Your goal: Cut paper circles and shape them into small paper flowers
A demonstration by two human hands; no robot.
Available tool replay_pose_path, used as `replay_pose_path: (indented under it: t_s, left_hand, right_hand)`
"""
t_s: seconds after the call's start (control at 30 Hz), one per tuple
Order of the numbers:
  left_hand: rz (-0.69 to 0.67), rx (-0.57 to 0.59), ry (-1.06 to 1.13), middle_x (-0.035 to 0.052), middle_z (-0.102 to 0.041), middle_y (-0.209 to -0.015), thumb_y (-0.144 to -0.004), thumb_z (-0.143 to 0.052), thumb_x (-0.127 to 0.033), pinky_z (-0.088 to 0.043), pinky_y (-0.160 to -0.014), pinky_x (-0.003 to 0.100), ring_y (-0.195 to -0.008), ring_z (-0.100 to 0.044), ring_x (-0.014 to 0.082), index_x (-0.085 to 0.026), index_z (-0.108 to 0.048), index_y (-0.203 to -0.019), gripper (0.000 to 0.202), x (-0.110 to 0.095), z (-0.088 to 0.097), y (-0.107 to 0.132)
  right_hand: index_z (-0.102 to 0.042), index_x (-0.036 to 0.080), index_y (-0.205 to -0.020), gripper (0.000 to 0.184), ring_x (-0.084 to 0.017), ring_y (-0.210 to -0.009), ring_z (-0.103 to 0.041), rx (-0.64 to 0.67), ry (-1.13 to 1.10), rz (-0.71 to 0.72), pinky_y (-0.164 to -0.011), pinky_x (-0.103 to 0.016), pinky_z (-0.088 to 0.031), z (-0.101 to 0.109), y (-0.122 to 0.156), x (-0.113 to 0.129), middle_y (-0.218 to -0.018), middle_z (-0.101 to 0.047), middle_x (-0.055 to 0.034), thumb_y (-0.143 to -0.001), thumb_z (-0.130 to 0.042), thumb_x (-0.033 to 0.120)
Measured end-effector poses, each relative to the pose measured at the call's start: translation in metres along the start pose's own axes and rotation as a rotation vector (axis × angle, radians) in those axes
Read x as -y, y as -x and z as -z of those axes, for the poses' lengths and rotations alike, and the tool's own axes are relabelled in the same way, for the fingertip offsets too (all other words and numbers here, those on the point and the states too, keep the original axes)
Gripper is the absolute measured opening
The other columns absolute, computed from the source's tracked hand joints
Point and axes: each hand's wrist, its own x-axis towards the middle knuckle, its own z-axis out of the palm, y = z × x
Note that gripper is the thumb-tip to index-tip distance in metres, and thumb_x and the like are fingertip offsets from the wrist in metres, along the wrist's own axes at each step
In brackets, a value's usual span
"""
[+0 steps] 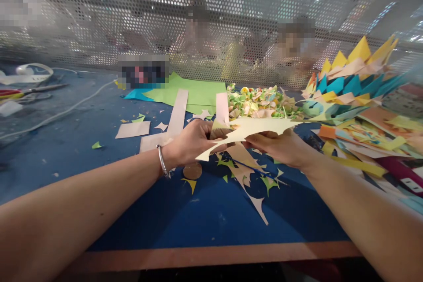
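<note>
Seemingly for steadiness, the left hand (194,142) clamps cream paper (256,128); the right hand (281,146) sits beneath, grip too hidden to tell.

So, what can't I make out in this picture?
Head view throughout:
Most fingers of the right hand: hidden behind the pale-yellow, jagged paper sheet.
People: blurred, beyond the grey perforated metal screen.
Rest of the white lettered ribbon: cut off by the left edge.

2 hands (191,143), 1 bracelet (161,161), 1 cream sheet (257,127), 1 disc (192,170), 1 ribbon (24,79), 1 clipping heap (264,102), 1 desk (125,220); scraps (259,207) too many to count.
</note>
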Motion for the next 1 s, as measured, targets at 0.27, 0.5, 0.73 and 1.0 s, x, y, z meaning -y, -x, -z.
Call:
replay_pose_path:
  t_s: [0.27,0.5,0.73,1.0]
  left_hand:
    - [-0.050,0.016,-0.010,0.0003,-0.059,-0.064,-0.068,-0.063,-0.027,-0.032,-0.050,0.023,-0.057,-0.043,0.0090,-0.012,-0.069,-0.070,0.016,0.001,-0.001,0.001]
    - [-0.087,0.018,-0.078,-0.0026,-0.055,-0.062,-0.073,-0.062,-0.028,-0.029,-0.048,0.021,-0.054,-0.039,0.0072,-0.011,-0.070,-0.077,0.019,-0.004,-0.001,0.003]
    - [-0.071,0.056,-0.109,0.0019,-0.061,-0.071,-0.073,-0.061,-0.034,-0.034,-0.054,0.023,-0.063,-0.048,0.0104,-0.012,-0.065,-0.073,0.023,-0.004,0.000,0.002]
    - [-0.090,0.038,-0.090,-0.0041,-0.046,-0.058,-0.071,-0.060,-0.024,-0.027,-0.047,0.023,-0.053,-0.035,0.0075,-0.015,-0.061,-0.067,0.010,-0.004,-0.003,0.004]
  right_hand:
    - [-0.069,0.022,-0.074,0.038,-0.011,-0.057,-0.051,0.004,0.097,0.094,-0.054,-0.026,-0.037,0.001,0.000,-0.002,-0.066,-0.064,-0.0015,-0.090,-0.042,0.043]
    - [-0.064,0.020,-0.066,0.043,-0.011,-0.054,-0.057,-0.034,-0.093,-0.118,-0.054,-0.025,-0.043,-0.002,0.003,0.003,-0.060,-0.063,-0.0001,-0.092,-0.047,0.048]
    - [-0.064,0.020,-0.061,0.041,-0.011,-0.056,-0.057,-0.040,-0.008,-0.050,-0.055,-0.025,-0.042,0.001,0.002,0.009,-0.058,-0.060,-0.0008,-0.090,-0.049,0.045]
    - [-0.071,0.022,-0.069,0.040,-0.016,-0.059,-0.056,-0.056,0.106,0.032,-0.053,-0.028,-0.039,0.001,0.002,0.003,-0.052,-0.058,-0.0021,-0.085,-0.049,0.052]
